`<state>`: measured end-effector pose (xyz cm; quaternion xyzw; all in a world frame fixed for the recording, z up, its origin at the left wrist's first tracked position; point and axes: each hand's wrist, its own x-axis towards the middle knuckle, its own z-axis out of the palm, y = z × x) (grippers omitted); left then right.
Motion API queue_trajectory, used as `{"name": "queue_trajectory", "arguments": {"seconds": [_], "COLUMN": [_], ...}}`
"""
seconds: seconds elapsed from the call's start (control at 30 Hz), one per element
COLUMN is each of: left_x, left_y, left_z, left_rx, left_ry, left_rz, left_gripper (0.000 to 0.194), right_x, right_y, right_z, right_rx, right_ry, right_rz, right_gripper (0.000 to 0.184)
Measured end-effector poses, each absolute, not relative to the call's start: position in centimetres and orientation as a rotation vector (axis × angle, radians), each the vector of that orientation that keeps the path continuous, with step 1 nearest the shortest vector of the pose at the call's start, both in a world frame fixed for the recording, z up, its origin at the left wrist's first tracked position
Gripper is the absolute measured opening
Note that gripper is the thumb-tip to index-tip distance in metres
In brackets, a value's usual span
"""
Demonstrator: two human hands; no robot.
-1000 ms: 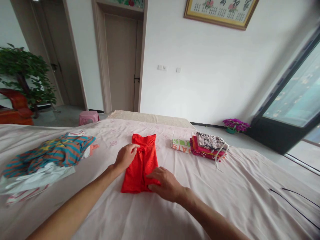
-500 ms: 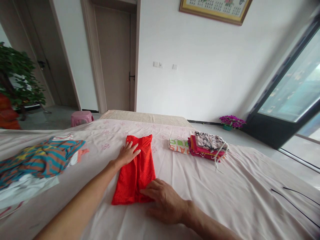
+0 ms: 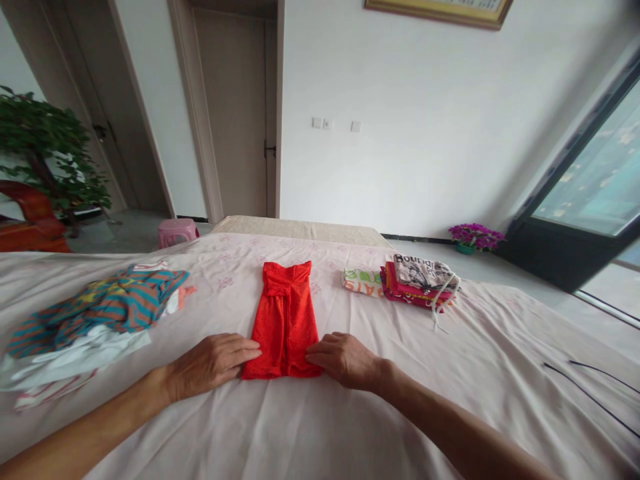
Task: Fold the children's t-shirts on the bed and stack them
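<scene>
A red garment (image 3: 286, 313), folded into a long narrow shape, lies on the bed sheet in front of me. Its far end is slightly rumpled, and a fold line runs down its middle. At the near left corner, my left hand (image 3: 217, 360) has its fingers pressed together on the red cloth. My right hand (image 3: 345, 359) grips the near right corner in the same way, its thumb hidden. Both hands rest low, close to the sheet.
A stack of folded clothes (image 3: 417, 283) with a white cord stands at the right, beside a folded printed cloth (image 3: 363, 281). Loose striped clothes (image 3: 115, 300) are heaped at the left. Black cables (image 3: 595, 400) lie at the right edge. A pink stool (image 3: 179, 232) stands beyond the bed.
My left hand has come down from the garment's far end to its near left corner. My right hand has closed on the near right corner. The view has shifted slightly left.
</scene>
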<state>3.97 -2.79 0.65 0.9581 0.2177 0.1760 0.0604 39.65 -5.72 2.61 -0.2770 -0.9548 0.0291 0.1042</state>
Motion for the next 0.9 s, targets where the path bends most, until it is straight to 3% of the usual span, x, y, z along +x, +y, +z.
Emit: {"name": "queue_trajectory", "arguments": {"seconds": [0.2, 0.37, 0.6, 0.7, 0.9], "left_x": [5.6, 4.0, 7.6, 9.0, 8.9], "left_y": [-3.6, -8.6, -8.0, -4.3, -0.8], "left_z": [0.8, 1.3, 3.7, 3.5, 1.0], "left_rx": [2.912, 2.557, 1.629, 1.318, 1.16], "left_ry": [0.75, 0.812, 1.149, 1.184, 1.277], "left_rz": [0.689, 0.728, 0.945, 1.026, 0.862], "left_gripper": [0.021, 0.031, 0.042, 0.047, 0.041], "right_x": [39.1, 39.6, 36.5, 35.2, 34.9], "right_y": [-6.4, -11.7, -9.3, -5.0, -1.2], "right_z": [3.3, 6.4, 5.7, 4.3, 2.0], "right_rx": [-0.901, -0.807, -1.262, -1.285, -1.455], "right_ry": [-2.692, -2.502, -1.688, -1.452, -1.345], "right_rz": [0.105, 0.471, 1.167, 1.271, 1.29], "right_gripper": [0.025, 0.024, 0.028, 0.021, 0.014]}}
